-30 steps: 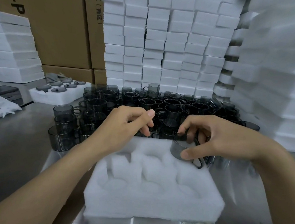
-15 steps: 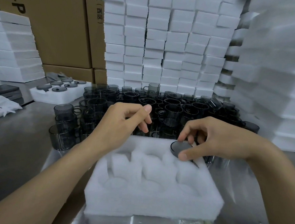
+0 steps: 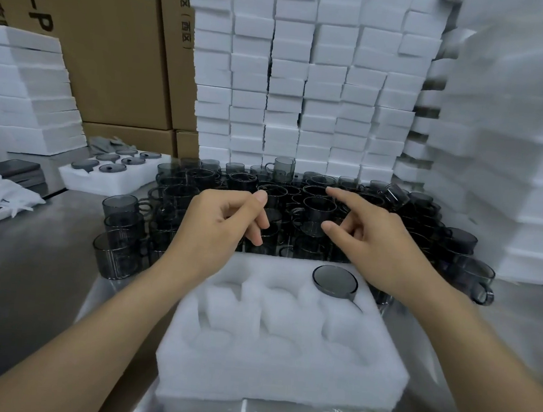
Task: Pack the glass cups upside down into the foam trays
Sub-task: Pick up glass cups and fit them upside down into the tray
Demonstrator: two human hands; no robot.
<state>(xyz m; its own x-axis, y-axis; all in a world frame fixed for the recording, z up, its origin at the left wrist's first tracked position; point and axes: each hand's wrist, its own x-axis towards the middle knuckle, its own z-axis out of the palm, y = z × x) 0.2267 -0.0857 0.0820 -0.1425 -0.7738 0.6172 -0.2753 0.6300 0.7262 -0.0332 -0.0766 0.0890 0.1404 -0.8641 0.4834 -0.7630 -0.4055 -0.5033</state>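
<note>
1. Glass cups (image 3: 180,195) stand crowded on the steel table (image 3: 15,267), behind the foam tray (image 3: 282,379).
2. Left hand (image 3: 227,218) hovers over them, fingers loosely curled, holding nothing.
3. One upturned cup (image 3: 335,280) sits in the tray's far right pocket.
4. Right hand (image 3: 381,243) is spread, empty, just above it.

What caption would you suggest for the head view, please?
One glass cup sits upside down in the foam tray, far-right pocket; left hand and right hand, both empty, hover over the loose cups.
</note>
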